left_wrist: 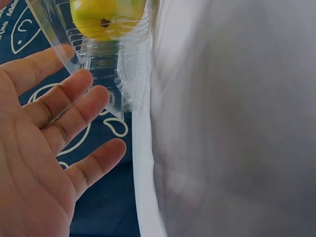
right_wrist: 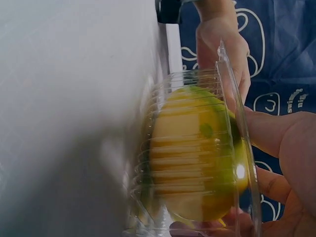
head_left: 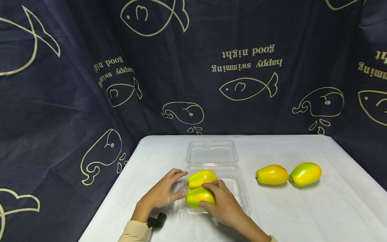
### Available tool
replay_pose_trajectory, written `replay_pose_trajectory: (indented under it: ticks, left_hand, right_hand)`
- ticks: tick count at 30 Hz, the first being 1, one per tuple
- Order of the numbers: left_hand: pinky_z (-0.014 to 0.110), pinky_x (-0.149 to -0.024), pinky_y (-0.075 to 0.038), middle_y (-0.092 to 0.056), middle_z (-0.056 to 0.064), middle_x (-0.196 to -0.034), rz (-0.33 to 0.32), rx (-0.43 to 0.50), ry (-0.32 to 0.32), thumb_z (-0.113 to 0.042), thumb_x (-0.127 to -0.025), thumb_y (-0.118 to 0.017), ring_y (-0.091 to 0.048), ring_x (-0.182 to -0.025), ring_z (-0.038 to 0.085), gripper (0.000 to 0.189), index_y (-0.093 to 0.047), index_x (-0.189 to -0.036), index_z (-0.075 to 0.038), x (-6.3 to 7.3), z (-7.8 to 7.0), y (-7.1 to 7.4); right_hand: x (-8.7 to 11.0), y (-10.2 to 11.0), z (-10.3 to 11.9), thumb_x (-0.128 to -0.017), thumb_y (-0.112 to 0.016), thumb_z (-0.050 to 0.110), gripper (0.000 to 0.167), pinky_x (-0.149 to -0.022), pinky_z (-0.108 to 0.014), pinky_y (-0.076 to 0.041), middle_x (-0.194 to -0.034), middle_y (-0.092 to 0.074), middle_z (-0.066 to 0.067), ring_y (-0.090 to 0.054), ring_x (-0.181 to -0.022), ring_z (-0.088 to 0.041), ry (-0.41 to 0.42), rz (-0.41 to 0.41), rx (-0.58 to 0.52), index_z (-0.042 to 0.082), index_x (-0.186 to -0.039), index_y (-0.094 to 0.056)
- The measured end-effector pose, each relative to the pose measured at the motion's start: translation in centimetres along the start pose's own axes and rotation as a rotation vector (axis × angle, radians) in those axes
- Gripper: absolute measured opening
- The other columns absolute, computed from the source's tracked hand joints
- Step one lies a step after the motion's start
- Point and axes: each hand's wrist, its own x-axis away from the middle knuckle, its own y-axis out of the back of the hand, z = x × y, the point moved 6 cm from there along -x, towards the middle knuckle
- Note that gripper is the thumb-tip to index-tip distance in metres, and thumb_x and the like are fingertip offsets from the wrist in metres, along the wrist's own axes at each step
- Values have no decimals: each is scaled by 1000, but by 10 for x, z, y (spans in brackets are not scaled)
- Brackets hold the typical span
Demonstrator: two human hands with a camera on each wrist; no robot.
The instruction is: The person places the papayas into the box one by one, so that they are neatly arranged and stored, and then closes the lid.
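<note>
A clear plastic clamshell box lies open on the white table, its lid flat behind it. Two yellow-green fruits lie in its tray. My right hand grips the near fruit, fingers over the top and thumb at its front. The far fruit sits just behind it. My left hand has straight fingers at the tray's left rim. In the left wrist view the left hand is spread beside the box. Through the box wall, the right wrist view shows the gripped fruit.
Two more fruits lie loose on the table to the right: a yellow-orange fruit and a greener fruit beside it. Dark blue cloth with fish drawings hangs behind and at both sides. A black wrist mount sits at my left wrist.
</note>
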Motion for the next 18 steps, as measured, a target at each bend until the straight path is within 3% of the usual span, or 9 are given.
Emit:
replay_pose_trajectory:
  ticks: [10, 18]
  left_hand:
    - [50, -108, -46, -44, -12, -145, -6, -11, 3, -54, -90, -66, -47, -135, 16, 70, -47, -150, -24, 2, 2, 0]
    - [50, -108, -46, -44, -13, -145, -6, -22, 0, -55, -91, -65, -47, -135, 16, 70, -46, -151, -24, 1, 2, -1]
  right_hand:
    - [1, 8, -1, -84, -80, 37, 55, -93, -44, -52, -122, -55, -4, -57, -109, -18, -2, -48, 11, 14, -131, -64]
    - [2, 21, 1, -82, -80, 42, 53, -88, -42, -53, -126, -56, 1, -60, -111, -19, -40, -126, 59, 23, -129, -65]
